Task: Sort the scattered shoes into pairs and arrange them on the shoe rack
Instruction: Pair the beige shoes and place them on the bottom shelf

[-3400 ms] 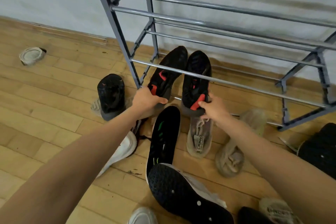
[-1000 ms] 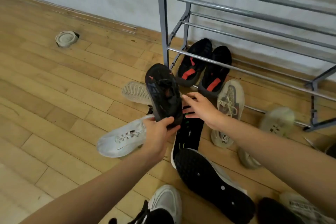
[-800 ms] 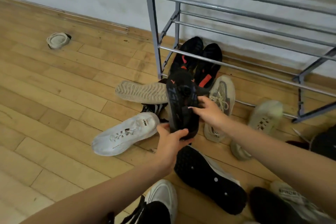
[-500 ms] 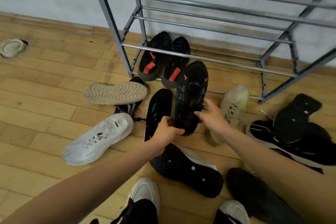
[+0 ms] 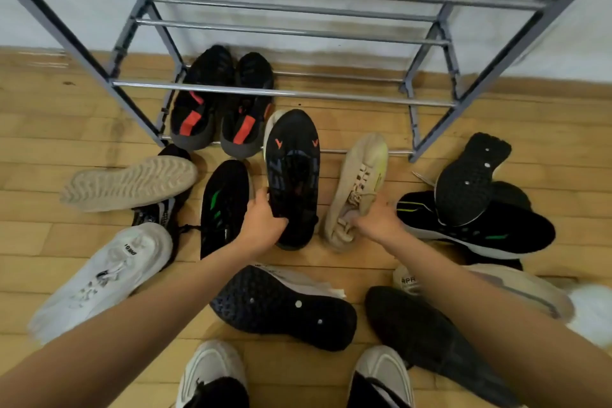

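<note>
My left hand (image 5: 263,220) grips the heel of a black shoe (image 5: 293,172) turned sole up, with orange marks near its toe. My right hand (image 5: 381,219) closes on the heel of a beige laced sneaker (image 5: 359,182) lying on the floor. A pair of black shoes with red patches (image 5: 218,106) stands on the lowest bars of the grey metal shoe rack (image 5: 284,93). A black shoe with green marks (image 5: 223,205) lies just left of my left hand.
Shoes lie scattered on the wooden floor: a white sneaker (image 5: 106,272) and a beige sole-up shoe (image 5: 129,182) at left, black shoes (image 5: 473,209) at right, a black sole-up shoe (image 5: 284,306) near my own feet (image 5: 212,374). The rack's upper bars hold nothing.
My left hand carried the sole-up black shoe toward the rack front. My right hand left that shoe and went right onto the beige sneaker. The camera view swung right.
</note>
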The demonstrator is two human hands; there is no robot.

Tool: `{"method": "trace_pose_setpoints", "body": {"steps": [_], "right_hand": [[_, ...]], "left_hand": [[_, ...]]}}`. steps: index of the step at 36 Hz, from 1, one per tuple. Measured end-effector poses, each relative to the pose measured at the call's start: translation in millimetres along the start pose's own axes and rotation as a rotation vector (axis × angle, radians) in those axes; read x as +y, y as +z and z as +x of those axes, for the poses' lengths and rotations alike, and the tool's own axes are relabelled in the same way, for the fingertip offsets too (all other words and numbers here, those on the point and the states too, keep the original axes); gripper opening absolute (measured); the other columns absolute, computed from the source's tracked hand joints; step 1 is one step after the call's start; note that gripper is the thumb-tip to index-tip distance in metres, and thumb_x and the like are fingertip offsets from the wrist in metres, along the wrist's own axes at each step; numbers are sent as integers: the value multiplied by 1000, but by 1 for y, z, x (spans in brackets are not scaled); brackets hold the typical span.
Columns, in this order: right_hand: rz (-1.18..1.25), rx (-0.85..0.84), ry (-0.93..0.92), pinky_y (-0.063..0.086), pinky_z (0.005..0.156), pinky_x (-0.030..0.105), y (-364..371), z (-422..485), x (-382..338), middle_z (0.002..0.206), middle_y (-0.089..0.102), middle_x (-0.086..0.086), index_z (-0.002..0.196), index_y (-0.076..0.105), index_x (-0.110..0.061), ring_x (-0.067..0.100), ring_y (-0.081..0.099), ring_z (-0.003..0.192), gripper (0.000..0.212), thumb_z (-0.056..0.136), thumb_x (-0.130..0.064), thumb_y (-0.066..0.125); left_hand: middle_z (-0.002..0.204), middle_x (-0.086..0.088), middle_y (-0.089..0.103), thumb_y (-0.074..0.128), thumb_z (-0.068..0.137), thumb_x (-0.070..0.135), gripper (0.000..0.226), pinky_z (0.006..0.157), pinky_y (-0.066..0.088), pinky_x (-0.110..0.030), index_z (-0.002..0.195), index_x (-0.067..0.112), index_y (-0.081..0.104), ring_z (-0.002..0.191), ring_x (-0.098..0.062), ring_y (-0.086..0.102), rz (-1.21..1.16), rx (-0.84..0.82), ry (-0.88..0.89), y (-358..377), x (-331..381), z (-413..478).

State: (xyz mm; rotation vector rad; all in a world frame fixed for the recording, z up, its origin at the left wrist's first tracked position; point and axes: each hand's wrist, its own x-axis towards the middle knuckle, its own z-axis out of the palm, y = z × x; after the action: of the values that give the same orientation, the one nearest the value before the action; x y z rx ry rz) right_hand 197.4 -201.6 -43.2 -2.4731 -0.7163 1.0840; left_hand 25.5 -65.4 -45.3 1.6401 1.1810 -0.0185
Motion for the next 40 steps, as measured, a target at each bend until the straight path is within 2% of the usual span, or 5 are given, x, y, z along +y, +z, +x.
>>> {"method": "trace_pose_setpoints", "body": {"steps": [9,17,25,31,40], "right_hand": [[604,46,295,47,98,51,12,3,13,136,47,10,144,16,-8,30,50,121,82,82,-13,69],[697,-43,357,48,60,31,3,3,21,83,63,12,109,60,2,22,58,71,26,83,4,58],[316,260,216,52,86,44,-38,-8,34,135,46,14,133,47,-9,33,55,107,46,88,-16,54],[219,304,115,43,67,32,-59,-14,26,143,30,12,135,47,-15,30,43,108,47,88,-7,41],[117,196,103,43,80,34,-42,-11,20,144,31,17,136,43,-12,37,49,113,43,94,-21,44]], "left_hand": [[126,-5,50,58,78,-15,70,85,52,-36,137,17,36,112,-23,53,-298,1,-44,-2,-9,-11],[121,-6,50,57,79,-15,60,96,49,-45,126,20,42,111,-23,52,-274,-70,-34,11,-5,-21],[99,7,52,58,80,-14,58,99,47,-41,125,17,40,111,-18,49,-317,-73,-91,43,11,-12],[120,-6,53,57,81,-13,56,101,45,-37,127,11,36,120,-21,48,-266,-41,-56,68,25,-8],[122,-14,58,54,86,2,50,90,51,-39,134,6,41,112,-29,56,449,-205,166,65,29,6]]}}
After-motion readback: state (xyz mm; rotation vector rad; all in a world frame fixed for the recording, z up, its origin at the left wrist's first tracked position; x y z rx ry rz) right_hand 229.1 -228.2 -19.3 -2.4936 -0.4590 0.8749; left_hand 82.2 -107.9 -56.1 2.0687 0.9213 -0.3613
